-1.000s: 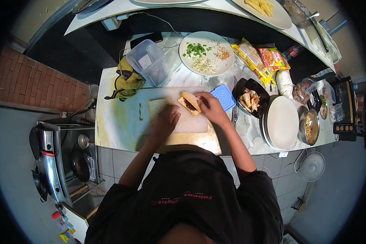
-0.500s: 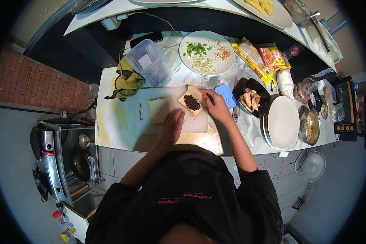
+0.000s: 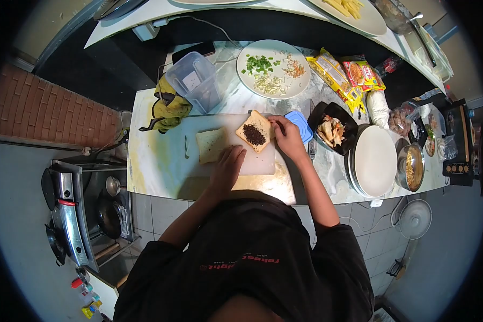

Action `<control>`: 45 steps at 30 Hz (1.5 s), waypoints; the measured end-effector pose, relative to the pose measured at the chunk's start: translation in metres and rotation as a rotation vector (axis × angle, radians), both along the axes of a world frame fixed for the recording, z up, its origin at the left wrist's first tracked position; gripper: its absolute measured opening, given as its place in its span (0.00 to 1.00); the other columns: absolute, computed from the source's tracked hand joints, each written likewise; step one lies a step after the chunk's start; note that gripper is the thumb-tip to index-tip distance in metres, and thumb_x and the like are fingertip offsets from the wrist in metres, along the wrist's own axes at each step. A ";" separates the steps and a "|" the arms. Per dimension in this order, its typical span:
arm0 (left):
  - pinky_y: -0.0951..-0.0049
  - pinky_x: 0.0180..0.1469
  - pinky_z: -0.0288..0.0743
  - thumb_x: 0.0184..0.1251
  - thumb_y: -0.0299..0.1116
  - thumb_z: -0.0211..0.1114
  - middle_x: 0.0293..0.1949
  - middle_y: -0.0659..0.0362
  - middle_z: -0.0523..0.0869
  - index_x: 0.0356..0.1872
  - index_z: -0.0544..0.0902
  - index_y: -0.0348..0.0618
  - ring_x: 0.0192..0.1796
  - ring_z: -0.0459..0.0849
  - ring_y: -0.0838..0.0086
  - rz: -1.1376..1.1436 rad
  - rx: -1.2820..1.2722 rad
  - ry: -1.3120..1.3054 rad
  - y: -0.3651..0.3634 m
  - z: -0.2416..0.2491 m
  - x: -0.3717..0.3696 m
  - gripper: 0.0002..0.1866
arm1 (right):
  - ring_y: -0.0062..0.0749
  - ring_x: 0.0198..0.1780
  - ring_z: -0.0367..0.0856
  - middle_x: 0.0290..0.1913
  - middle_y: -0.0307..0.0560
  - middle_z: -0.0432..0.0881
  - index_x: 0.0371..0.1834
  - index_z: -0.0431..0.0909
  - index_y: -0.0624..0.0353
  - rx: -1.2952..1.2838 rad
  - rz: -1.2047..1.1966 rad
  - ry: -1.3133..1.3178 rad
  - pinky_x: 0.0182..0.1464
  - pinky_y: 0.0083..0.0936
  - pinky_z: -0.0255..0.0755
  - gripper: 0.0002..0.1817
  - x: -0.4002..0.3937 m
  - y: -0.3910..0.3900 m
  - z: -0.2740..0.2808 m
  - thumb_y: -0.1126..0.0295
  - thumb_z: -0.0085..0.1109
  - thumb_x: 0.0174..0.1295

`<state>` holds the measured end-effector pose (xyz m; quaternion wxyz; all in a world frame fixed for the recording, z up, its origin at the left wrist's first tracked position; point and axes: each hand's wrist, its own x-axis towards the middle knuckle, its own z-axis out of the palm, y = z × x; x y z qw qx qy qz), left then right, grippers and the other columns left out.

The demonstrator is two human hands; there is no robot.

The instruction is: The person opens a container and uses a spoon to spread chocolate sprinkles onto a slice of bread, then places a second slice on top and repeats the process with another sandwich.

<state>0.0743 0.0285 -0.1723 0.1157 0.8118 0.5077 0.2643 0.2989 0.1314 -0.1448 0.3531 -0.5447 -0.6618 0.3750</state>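
Observation:
A slice of bread [image 3: 262, 121] with a heap of dark chocolate sprinkles [image 3: 254, 135] in its middle lies on the pale cutting board [image 3: 260, 167]. My right hand [image 3: 288, 138] is at its right edge, fingers bent and closed on that edge. To the left lies a second slice of bread [image 3: 210, 144], bare but for a few dark specks. My left hand [image 3: 229, 165] rests on the board between the two slices, its fingers stretched out and close together. The fingertips are near the lower left edge of the topped slice and cover the right corner of the bare one.
Behind the board are a clear plastic container [image 3: 197, 86], a yellow-black cloth [image 3: 168, 109] and a plate [image 3: 279, 95] of chopped vegetables. On the right are a blue lid [image 3: 299, 126], a black bowl [image 3: 342, 113], stacked plates [image 3: 375, 161], yellow packets [image 3: 328, 72] and a metal bowl [image 3: 417, 174].
The topped slice has turned slightly and its right side looks flatter. My right hand has stayed at its right edge, and my left hand has barely shifted.

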 end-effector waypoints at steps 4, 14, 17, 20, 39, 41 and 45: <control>0.59 0.66 0.72 0.67 0.25 0.60 0.53 0.54 0.81 0.52 0.82 0.36 0.60 0.79 0.58 -0.037 -0.062 -0.067 0.004 0.009 -0.003 0.14 | 0.48 0.47 0.87 0.46 0.58 0.87 0.53 0.83 0.67 0.231 -0.060 -0.086 0.52 0.33 0.78 0.12 -0.001 -0.008 0.014 0.77 0.54 0.71; 0.58 0.56 0.77 0.67 0.21 0.61 0.46 0.51 0.83 0.48 0.83 0.39 0.52 0.82 0.54 -0.020 -0.166 -0.255 0.016 0.008 -0.005 0.10 | 0.59 0.55 0.79 0.50 0.61 0.80 0.51 0.80 0.65 0.200 0.083 -0.042 0.59 0.44 0.74 0.15 -0.028 -0.081 0.021 0.85 0.53 0.61; 0.57 0.56 0.76 0.66 0.20 0.62 0.46 0.51 0.84 0.48 0.83 0.40 0.52 0.82 0.54 0.056 -0.130 -0.284 0.018 0.028 -0.013 0.11 | 0.57 0.58 0.77 0.55 0.60 0.78 0.55 0.79 0.66 0.194 0.167 -0.137 0.63 0.44 0.74 0.21 -0.022 -0.096 0.011 0.85 0.55 0.56; 0.56 0.58 0.75 0.65 0.21 0.64 0.47 0.53 0.85 0.49 0.83 0.41 0.54 0.81 0.55 0.105 -0.052 -0.178 0.017 0.032 -0.025 0.12 | 0.55 0.59 0.76 0.56 0.58 0.78 0.58 0.78 0.67 0.145 0.216 -0.316 0.63 0.42 0.74 0.24 -0.014 -0.110 0.003 0.85 0.56 0.55; 0.34 0.77 0.48 0.48 0.57 0.81 0.76 0.39 0.61 0.74 0.67 0.44 0.79 0.56 0.37 0.354 -0.043 -0.051 -0.010 0.009 -0.042 0.53 | 0.55 0.66 0.73 0.60 0.59 0.76 0.64 0.75 0.68 0.212 0.306 -0.263 0.69 0.41 0.70 0.30 -0.058 -0.105 0.005 0.88 0.54 0.53; 0.33 0.77 0.47 0.48 0.57 0.80 0.76 0.40 0.61 0.75 0.67 0.45 0.79 0.55 0.37 0.356 -0.031 -0.070 -0.003 0.006 -0.037 0.53 | 0.56 0.66 0.73 0.60 0.59 0.76 0.64 0.75 0.68 0.234 0.308 -0.223 0.69 0.41 0.70 0.30 -0.065 -0.096 0.003 0.88 0.54 0.53; 0.33 0.77 0.49 0.51 0.54 0.79 0.75 0.41 0.63 0.73 0.68 0.45 0.78 0.57 0.38 0.373 0.032 -0.041 0.006 0.002 -0.039 0.49 | 0.56 0.67 0.73 0.62 0.60 0.76 0.66 0.73 0.69 0.289 0.326 -0.238 0.70 0.40 0.70 0.30 -0.087 -0.076 0.003 0.87 0.53 0.55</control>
